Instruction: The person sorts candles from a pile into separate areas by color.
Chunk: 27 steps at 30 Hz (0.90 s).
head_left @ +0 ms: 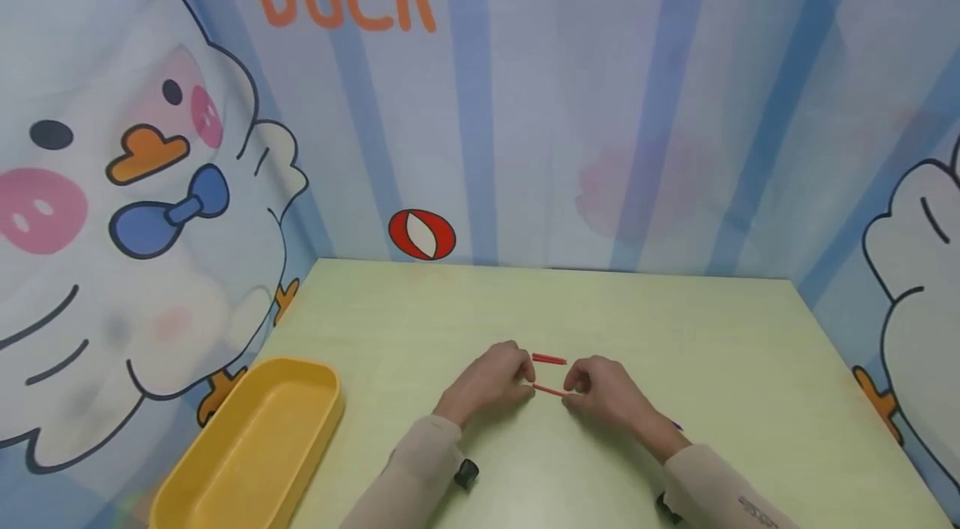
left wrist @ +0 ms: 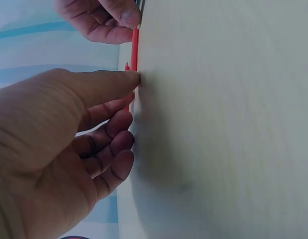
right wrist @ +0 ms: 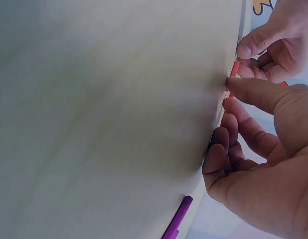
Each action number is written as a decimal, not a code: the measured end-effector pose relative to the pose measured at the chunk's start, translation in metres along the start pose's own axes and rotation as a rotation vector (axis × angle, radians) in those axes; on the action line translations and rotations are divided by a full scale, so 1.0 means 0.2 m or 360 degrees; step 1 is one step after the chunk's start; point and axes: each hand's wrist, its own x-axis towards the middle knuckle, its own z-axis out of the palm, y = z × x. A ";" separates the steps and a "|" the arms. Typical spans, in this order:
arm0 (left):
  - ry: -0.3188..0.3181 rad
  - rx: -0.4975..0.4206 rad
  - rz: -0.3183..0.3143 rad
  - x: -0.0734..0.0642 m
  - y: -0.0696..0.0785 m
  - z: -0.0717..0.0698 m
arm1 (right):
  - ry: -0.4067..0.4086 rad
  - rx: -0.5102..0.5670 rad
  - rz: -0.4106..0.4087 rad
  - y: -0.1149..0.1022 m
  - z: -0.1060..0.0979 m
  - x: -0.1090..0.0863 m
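A thin red pen-like stick lies level between the two hands, low over the tabletop. My left hand pinches its left end between thumb and forefinger, the other fingers loosely curled. At the right end, my right hand pinches it the same way. In the left wrist view the red stick shows between both sets of fingertips. The right wrist view shows a short piece of the red stick. Just beyond the hands, more red sticks lie side by side on the table.
A purple pen lies on the table by the right forearm, mostly hidden in the head view. To the left stands a yellow tray. The pale table ends at a cloth backdrop with duck drawings.
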 end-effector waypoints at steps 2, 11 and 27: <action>0.0003 0.0016 0.0011 -0.01 0.01 0.00 | 0.0007 -0.0001 0.0006 0.01 0.00 0.00; -0.0001 0.0008 0.0095 -0.03 0.07 -0.03 | -0.0007 0.0018 -0.0041 0.01 0.01 0.01; 0.0095 0.0091 0.0057 0.09 0.06 -0.16 | 0.0088 -0.0075 -0.0120 -0.04 -0.10 0.17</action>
